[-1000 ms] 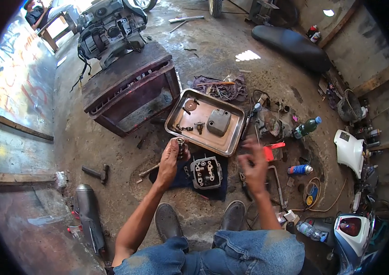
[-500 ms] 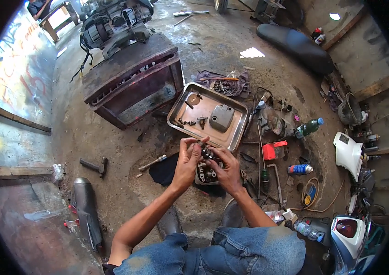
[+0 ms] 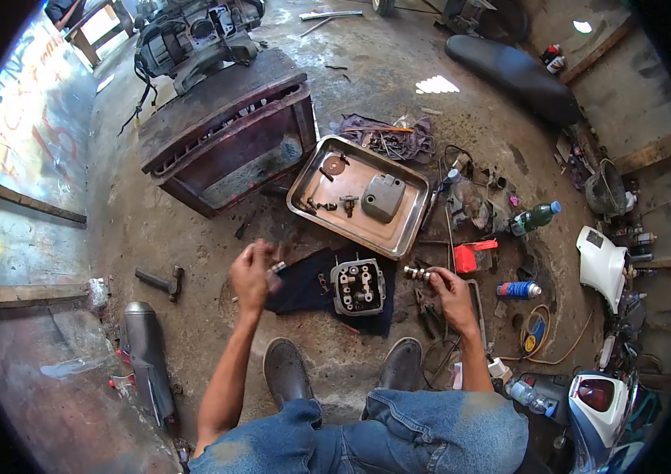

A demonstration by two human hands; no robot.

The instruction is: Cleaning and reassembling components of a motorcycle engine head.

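Observation:
My right hand (image 3: 454, 300) pinches one end of a short metal camshaft (image 3: 416, 273) with shiny lobes, held out to the right of a cylinder head (image 3: 358, 287). The head lies on a dark cloth (image 3: 304, 286) before my boots, its open valve side up. My left hand (image 3: 251, 278) is at the cloth's left edge, its fingers smeared by motion. A shiny metal tool end (image 3: 277, 268) shows beside it; whether the fingers grip that tool is unclear. Small metal parts (image 3: 323, 282) lie on the cloth left of the head.
Beyond the cloth is a metal tray (image 3: 308, 215) with a grey cover (image 3: 383, 197), a sprocket (image 3: 335, 164) and small parts. A hammer (image 3: 160, 282) and an exhaust muffler (image 3: 146, 347) lie left. Right are pliers (image 3: 430, 316), a red container (image 3: 474, 257) and a spray can (image 3: 518, 291).
My hands were together above the cylinder head and have parted. The right carried the camshaft rightward; the left moved left to the metal tool. The cylinder head is now uncovered.

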